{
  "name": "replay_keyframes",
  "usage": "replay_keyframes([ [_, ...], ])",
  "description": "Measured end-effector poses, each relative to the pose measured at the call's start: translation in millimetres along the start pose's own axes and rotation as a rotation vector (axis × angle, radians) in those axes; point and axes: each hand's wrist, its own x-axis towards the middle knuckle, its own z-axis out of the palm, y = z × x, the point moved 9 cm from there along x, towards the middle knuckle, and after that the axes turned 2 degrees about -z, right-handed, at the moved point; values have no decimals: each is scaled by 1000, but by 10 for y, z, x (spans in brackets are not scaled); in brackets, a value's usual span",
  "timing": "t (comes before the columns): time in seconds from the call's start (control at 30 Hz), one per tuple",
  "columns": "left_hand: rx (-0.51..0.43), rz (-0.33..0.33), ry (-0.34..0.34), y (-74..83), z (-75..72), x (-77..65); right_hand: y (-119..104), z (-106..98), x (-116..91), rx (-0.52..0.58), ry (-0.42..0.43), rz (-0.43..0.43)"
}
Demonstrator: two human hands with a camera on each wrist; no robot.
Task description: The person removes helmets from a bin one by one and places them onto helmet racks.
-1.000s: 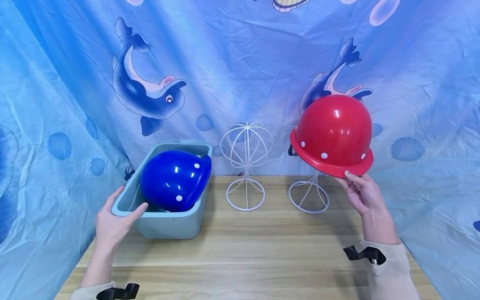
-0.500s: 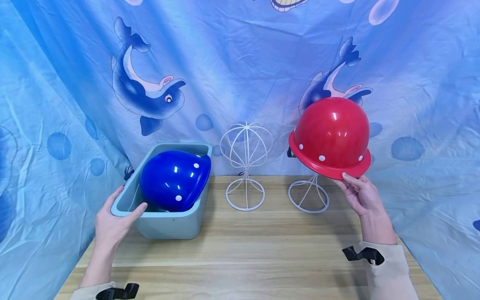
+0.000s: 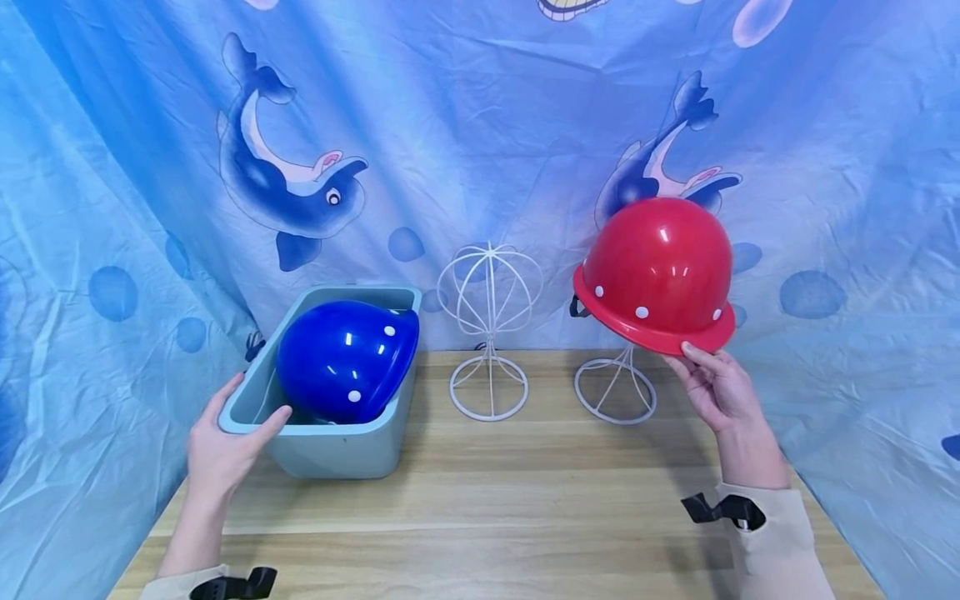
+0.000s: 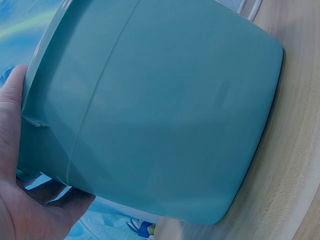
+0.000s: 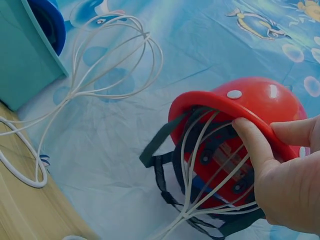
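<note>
Right hand (image 3: 723,392) pinches the near right brim of the red helmet (image 3: 660,275), which sits tilted over the right stand (image 5: 186,215) with the wire cage inside its shell, brim sloping down toward that hand; whether shell and wire touch, I cannot tell. Left hand (image 3: 225,446), thumb and fingers spread, grips the rim of the bin (image 3: 333,454) at its near left corner, well apart from the red helmet. Beyond, the blue helmet (image 3: 345,358) lies in the bin, and the bare middle stand (image 3: 491,339) rises near the back edge of the tabletop (image 3: 487,500).
</note>
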Motion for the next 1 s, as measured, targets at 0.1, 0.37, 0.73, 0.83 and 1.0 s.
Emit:
replay_keyframes([
  [0.1,6,-6,10,-1,-24,-3,8,22,25,4,-4,17],
  [0.37,8,-18,26,-21,-64,32,18,18,65,-92,35,28],
  [0.73,6,-23,24,-40,-36,32,53,-38,37,-149,8,10],
  [0.83,7,-28,23,-45,-30,24,57,-47,30,-154,12,6],
  [1.0,7,-34,22,-42,-23,21,66,-62,21,-172,18,2],
])
